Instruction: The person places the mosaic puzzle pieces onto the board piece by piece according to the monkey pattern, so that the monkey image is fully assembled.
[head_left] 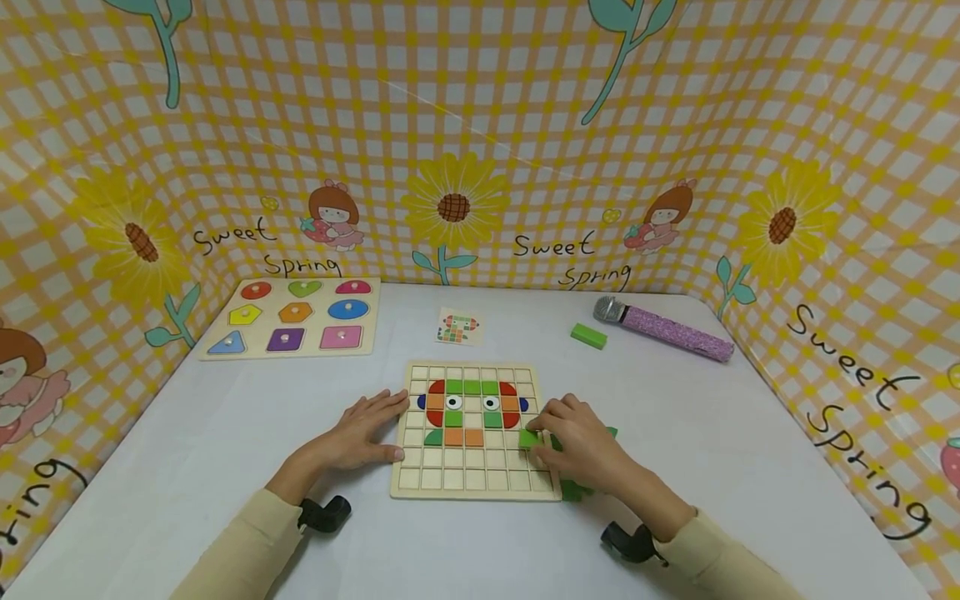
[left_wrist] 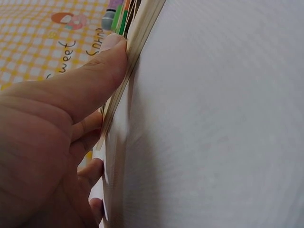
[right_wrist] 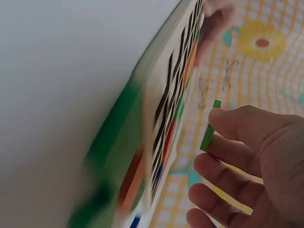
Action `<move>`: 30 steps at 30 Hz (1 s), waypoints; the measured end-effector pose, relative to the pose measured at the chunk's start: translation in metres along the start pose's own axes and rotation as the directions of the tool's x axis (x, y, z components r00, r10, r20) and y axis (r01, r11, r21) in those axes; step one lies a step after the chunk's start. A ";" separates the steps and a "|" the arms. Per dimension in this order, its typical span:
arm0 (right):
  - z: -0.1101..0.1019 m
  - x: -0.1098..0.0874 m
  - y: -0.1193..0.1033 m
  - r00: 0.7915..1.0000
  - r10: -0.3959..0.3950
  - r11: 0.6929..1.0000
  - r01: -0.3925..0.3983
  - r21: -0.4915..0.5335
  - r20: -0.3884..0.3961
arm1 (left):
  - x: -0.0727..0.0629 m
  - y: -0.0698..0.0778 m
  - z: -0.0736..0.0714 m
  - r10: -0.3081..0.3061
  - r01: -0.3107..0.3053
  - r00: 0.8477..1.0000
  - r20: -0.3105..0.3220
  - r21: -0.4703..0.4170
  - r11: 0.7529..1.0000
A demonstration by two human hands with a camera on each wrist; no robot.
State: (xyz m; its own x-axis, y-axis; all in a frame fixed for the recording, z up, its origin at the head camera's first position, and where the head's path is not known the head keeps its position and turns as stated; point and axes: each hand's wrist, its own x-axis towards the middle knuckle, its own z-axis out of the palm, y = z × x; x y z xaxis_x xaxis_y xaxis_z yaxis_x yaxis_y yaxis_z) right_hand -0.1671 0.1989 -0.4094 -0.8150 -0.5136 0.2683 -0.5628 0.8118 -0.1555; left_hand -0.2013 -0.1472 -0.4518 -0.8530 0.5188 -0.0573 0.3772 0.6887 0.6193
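My left hand [head_left: 360,429] rests at the left edge of a wooden grid board [head_left: 442,479], its thumb and fingers fairly straight against the rim. In the left wrist view the thumb [left_wrist: 99,71] touches the board's side. My right hand [head_left: 581,442] pinches a flat green square tile [right_wrist: 210,127] between thumb and index finger, over the board's right part. Red, green, orange and blue tiles with two eye tiles [head_left: 453,402] form a face-like pattern in the grid. Loose green pieces [head_left: 576,490] lie beside the board's right edge, partly hidden under my right hand.
A small pattern card [head_left: 459,327] lies behind the board. At the back left is a knobbed shape puzzle [head_left: 217,346]. A green block [head_left: 588,336] and a glittery purple microphone [head_left: 675,332] lie at the back right. Patterned cloth [head_left: 480,108] walls the table's back and sides.
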 end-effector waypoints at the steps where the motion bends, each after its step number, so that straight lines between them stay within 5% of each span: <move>1: 0.003 0.004 -0.005 0.999 -0.034 0.999 0.034 0.002 -0.011 | 0.000 0.000 0.000 -0.001 0.001 1.000 0.000 0.000 1.000; 7: 0.020 0.025 -0.034 0.986 -0.168 0.986 0.169 0.003 -0.018 | 0.001 0.001 -0.001 0.009 -0.009 1.000 0.001 -0.008 1.000; 19: 0.036 0.049 -0.073 0.982 -0.148 0.989 0.144 0.035 0.121 | 0.003 -0.004 0.000 0.010 -0.010 1.000 0.009 0.003 1.000; 30: 0.045 0.058 -0.085 0.978 -0.168 0.984 0.174 -0.034 0.127 | 0.001 -0.003 0.000 0.036 -0.036 0.999 0.008 0.008 0.999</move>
State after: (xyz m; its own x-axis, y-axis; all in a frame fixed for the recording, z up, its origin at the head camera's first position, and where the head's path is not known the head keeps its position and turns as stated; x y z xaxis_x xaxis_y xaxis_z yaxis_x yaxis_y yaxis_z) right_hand -0.1729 0.0879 -0.4232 -0.7196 -0.6737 0.1681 -0.6908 0.7193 -0.0742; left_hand -0.2031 -0.1494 -0.4535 -0.8361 0.5470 -0.0413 0.4104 0.6736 0.6147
